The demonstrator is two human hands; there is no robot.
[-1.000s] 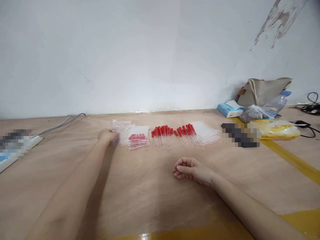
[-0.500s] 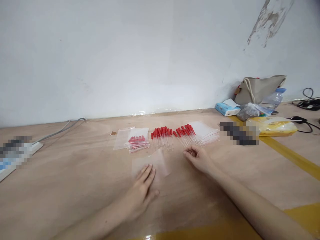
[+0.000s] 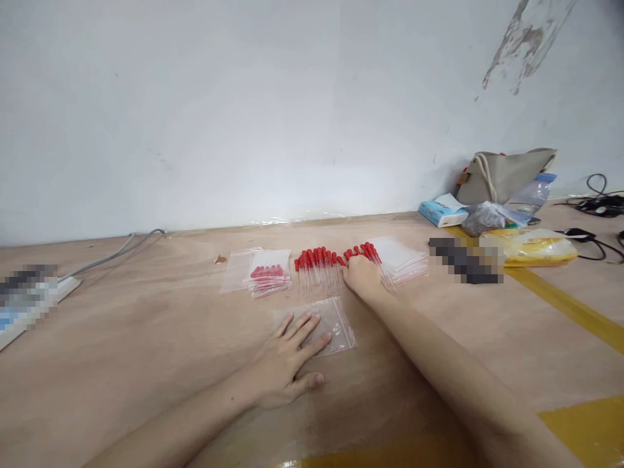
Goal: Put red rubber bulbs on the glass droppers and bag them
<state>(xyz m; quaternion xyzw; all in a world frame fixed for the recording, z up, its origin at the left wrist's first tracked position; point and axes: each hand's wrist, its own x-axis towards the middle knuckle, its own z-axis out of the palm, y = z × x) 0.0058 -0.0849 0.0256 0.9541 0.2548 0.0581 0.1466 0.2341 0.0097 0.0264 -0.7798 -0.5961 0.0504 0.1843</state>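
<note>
My left hand (image 3: 292, 354) lies flat with its fingers spread, pressing a clear zip bag (image 3: 338, 322) onto the tabletop. The bag's zip edge points right. My right hand (image 3: 363, 276) is bent down over the right group of red-bulbed droppers (image 3: 373, 252), fingers closed at the left end of that group; its fingertips are mostly hidden. A second group of droppers (image 3: 316, 259) lies just left of it, bulbs pointing away from me. Farther left, filled zip bags (image 3: 270, 276) with red bulbs showing are stacked. Flat bags (image 3: 400, 257) lie right of the droppers.
Toward the back right are a blue tissue box (image 3: 442, 213), a grey cloth bag (image 3: 507, 175), and a yellow packet (image 3: 533, 250). Black cables (image 3: 602, 205) lie beyond them. A grey cable (image 3: 112, 250) runs along the left. The wall (image 3: 219, 117) closes off the back.
My right hand has moved forward and left onto the droppers. The zip bag now lies flatter and farther right, and my left hand has spread its fingers over it.
</note>
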